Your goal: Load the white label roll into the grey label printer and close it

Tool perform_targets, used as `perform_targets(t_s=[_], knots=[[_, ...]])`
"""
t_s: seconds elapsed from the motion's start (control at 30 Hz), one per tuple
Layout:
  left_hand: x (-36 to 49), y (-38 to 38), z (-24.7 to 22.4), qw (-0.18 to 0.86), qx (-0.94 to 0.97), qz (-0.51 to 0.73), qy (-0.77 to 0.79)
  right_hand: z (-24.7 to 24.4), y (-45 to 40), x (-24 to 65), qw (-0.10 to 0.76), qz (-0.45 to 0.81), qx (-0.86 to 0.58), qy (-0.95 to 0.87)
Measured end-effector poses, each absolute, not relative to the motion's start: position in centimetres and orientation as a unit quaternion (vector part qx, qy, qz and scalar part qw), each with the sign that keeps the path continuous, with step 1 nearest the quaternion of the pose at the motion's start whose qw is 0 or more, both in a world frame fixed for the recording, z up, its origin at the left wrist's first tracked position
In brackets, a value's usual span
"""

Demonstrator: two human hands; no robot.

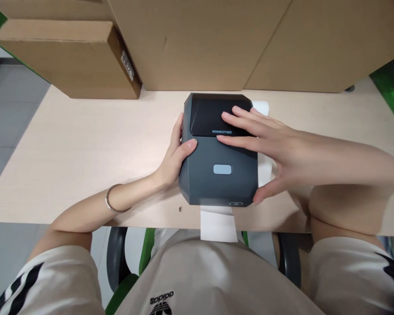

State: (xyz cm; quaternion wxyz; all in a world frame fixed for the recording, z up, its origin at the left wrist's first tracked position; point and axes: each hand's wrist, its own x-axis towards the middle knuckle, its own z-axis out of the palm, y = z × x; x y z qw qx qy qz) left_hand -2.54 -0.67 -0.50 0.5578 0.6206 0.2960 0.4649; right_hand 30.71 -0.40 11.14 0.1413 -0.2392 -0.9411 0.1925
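Note:
A dark grey label printer (221, 186) with a black window and a light blue button lies at the middle of the table. My left hand (175, 155) grips its left side, thumb on top and fingers along the edge. My right hand (265, 140) lies spread over the upper right part, its fingertips on the black window and its thumb at the lower right corner. A white paper strip (218, 223) comes out of the near side and hangs past the table edge. More white paper (264, 170) shows beyond the right side, partly hidden by my right hand.
Large cardboard boxes (197, 43) stand along the back of the pale wooden table (68, 166). A flatter box (65, 65) with a label is at the back left. Chair armrests (117, 258) sit below the front edge.

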Motion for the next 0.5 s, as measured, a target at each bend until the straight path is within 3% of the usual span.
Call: perform_targets(t_s=[0.3,0.5], knots=[[-1.4,-1.4,1.3,0.541,0.591,0.487,0.348,11.7,-0.7,30.4,0.090,0.160,-0.237,-0.954],[-0.8,-1.3,0.3,0.515,0.600,0.503,0.348,9.8,-1.8,29.2,0.130,0.112,-0.250,-0.953]])
